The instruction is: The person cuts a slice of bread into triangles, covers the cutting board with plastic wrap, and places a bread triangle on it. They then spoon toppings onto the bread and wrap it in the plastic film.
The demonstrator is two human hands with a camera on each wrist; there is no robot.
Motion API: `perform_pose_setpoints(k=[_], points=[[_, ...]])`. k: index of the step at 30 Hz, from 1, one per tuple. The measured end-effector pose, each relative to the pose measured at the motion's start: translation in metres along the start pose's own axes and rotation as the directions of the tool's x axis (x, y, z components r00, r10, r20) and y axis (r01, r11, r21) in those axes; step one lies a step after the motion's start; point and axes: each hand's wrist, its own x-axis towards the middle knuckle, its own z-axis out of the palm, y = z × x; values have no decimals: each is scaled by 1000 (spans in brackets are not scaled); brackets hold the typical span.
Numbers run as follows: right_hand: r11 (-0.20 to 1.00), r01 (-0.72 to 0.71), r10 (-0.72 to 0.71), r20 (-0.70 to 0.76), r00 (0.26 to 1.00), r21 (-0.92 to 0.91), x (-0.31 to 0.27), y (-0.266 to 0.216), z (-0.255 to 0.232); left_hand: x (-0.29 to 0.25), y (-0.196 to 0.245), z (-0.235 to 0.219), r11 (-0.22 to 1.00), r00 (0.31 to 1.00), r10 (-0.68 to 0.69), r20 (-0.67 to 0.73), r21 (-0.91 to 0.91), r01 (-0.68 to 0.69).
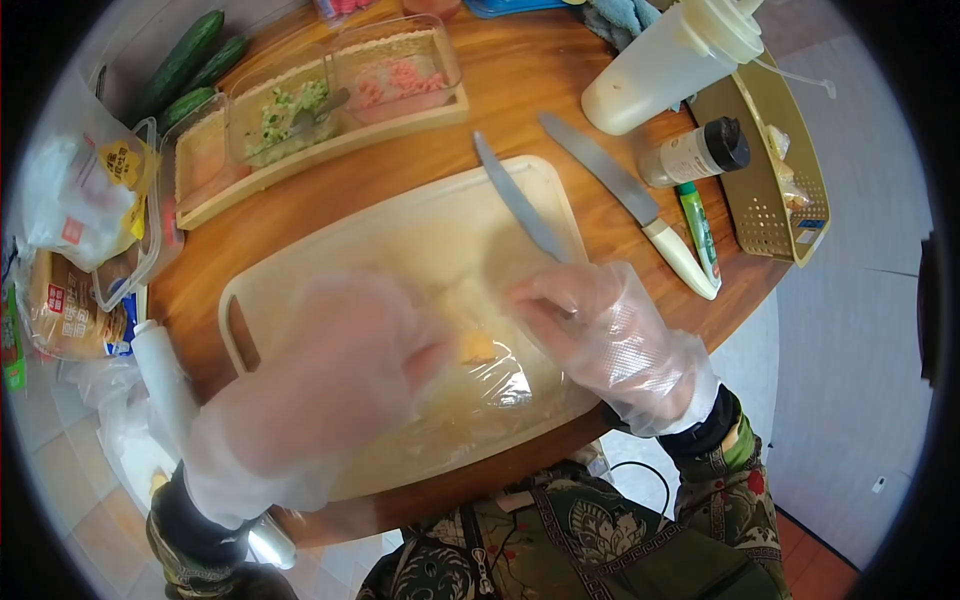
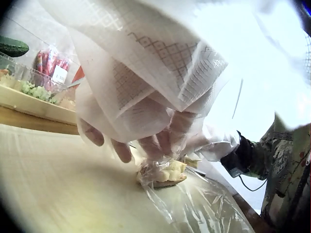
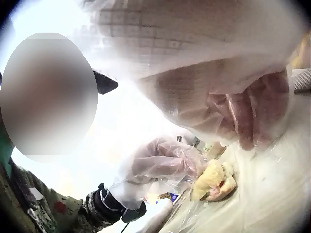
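A piece of filled bread [image 2: 176,171] [image 3: 214,180] lies on clear plastic film [image 1: 505,385] over a cream cutting board [image 1: 290,245]. Both hands wear loose clear gloves. The left hand [image 1: 340,365], blurred in the head view, is left of the bread; in the right wrist view the left hand [image 3: 163,162] pinches film at the bread's edge. To the bread's right is the right hand [image 1: 615,340], its fingers bent. The right wrist view shows the right hand [image 3: 243,109] above the board, its fingertips partly hidden by the glove; whether it holds film I cannot tell.
A knife [image 1: 515,200] lies over the board's far edge, a white-handled knife [image 1: 610,180] beside it. Farther back are a wooden tray [image 1: 330,150] of fillings, a squeeze bottle [image 1: 650,80], a shaker [image 1: 690,155] and a basket [image 1: 750,180]. Bagged bread [image 1: 80,300] stands left.
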Motion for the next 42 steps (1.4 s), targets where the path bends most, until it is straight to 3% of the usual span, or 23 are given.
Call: perform_pose_setpoints(k=[7,9,10,13,15,16,18,21,30,42], points=[[988,112,-103,-83,991,105,-6,9,5,1,3,-1,998,996,-55,74,14,54],[919,-220,178,155,972,326,-6,-6,-7,3,10,-8,995,988,-101,119,38,97],[917,-220,179,151,972,332,-6,-6,-7,3,10,-9,995,987,-99,124,42,95],[960,-182,158,127,979,211,-7,1,-7,6,11,-12,997,990,-77,119,32,74],[1000,-7,3,113,994,31,-7,8,-6,8,12,-13,993,983,-108,150,-25,113],[999,-11,7,113,994,34,-6,9,-5,8,11,-11,993,982,-108,156,-26,113],[997,-5,3,22,1000,81,-4,7,-3,9,10,-7,999,999,-36,-6,-39,35],[992,-42,41,7,999,120,-4,-1,-5,9,10,-5,1000,999,-18,-32,15,18],[930,-1,4,-8,1000,367,-7,6,8,8,13,-4,998,999,-43,-17,55,44],[942,24,-28,7,1000,336,-9,-4,14,7,15,-4,996,998,-24,-58,88,29]])
